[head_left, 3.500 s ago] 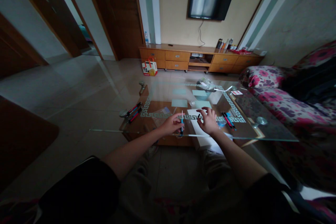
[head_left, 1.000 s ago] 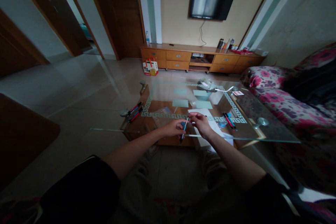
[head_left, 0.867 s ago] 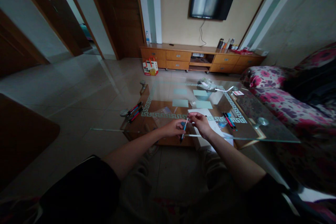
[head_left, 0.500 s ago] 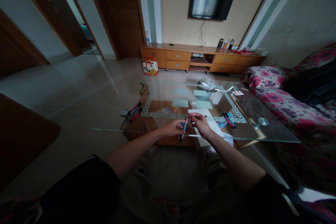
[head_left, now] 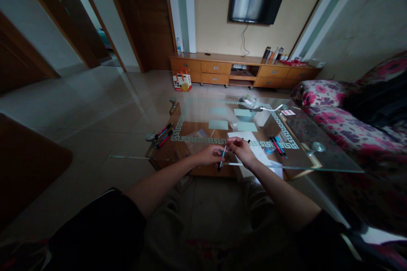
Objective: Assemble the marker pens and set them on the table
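Observation:
My left hand (head_left: 210, 155) is closed round a blue pen (head_left: 221, 161) with a black lower end, tilted over the front edge of the glass table (head_left: 197, 118). At the pen's upper end, the fingers of my right hand (head_left: 239, 149) are pinched together on a thin pale rod that looks like a pen refill; its tip is hidden by the fingers. Several red, blue and black pens (head_left: 163, 136) lie on the left of the table. More red and blue pens (head_left: 278, 147) lie to the right of my right hand. White paper (head_left: 259, 152) shows beneath my right wrist.
Toward the back of the table are a bag-lined basket (head_left: 249, 103) and a card (head_left: 288, 112). A flowered sofa (head_left: 337, 123) stands at the right. Beyond are a low wooden cabinet (head_left: 216, 67), a carton with orange handles (head_left: 182, 81) and a wall television (head_left: 259, 0).
My right hand has shifted very slightly left and down toward the pen, and less of the thin pale rod shows. My left hand has barely moved.

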Available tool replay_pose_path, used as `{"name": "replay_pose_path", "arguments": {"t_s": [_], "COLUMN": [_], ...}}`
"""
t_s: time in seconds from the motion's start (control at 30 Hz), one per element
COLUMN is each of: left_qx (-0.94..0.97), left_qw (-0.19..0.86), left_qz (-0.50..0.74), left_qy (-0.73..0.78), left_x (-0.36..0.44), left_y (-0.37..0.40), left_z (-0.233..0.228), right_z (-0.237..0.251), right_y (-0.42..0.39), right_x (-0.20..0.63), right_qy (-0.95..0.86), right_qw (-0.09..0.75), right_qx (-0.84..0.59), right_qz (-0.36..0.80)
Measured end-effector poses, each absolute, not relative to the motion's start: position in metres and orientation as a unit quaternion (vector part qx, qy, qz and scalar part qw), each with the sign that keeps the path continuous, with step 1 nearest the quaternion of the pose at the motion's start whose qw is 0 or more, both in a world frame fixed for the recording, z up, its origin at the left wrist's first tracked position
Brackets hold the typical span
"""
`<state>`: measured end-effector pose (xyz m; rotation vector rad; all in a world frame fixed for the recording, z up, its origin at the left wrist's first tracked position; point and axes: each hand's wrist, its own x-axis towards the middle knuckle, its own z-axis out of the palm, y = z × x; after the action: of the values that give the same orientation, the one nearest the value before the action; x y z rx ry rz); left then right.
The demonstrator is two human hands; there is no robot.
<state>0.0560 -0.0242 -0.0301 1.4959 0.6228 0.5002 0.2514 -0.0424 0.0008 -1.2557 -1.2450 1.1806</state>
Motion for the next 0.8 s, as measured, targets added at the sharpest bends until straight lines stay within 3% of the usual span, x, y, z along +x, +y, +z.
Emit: {"name": "replay_pose_path", "arguments": {"t_s": [0.67, 0.8], "left_qx": [0.652, 0.651], "left_qw": [0.664, 0.661], "left_qz": [0.232, 0.235], "left_qy": [0.283, 0.291], "left_x": [0.056, 0.055], "left_y": [-0.025, -0.025], "left_z": [-0.028, -0.028], "right_z": [-0.012, -0.006], "right_y": [-0.039, -0.037], "right_x": [0.253, 0.257], "right_qy": [-0.54, -0.561], "right_qw": [0.482, 0.5], "right_qx": [-0.483, -0.51], "right_qz": [0.493, 0.419]}}
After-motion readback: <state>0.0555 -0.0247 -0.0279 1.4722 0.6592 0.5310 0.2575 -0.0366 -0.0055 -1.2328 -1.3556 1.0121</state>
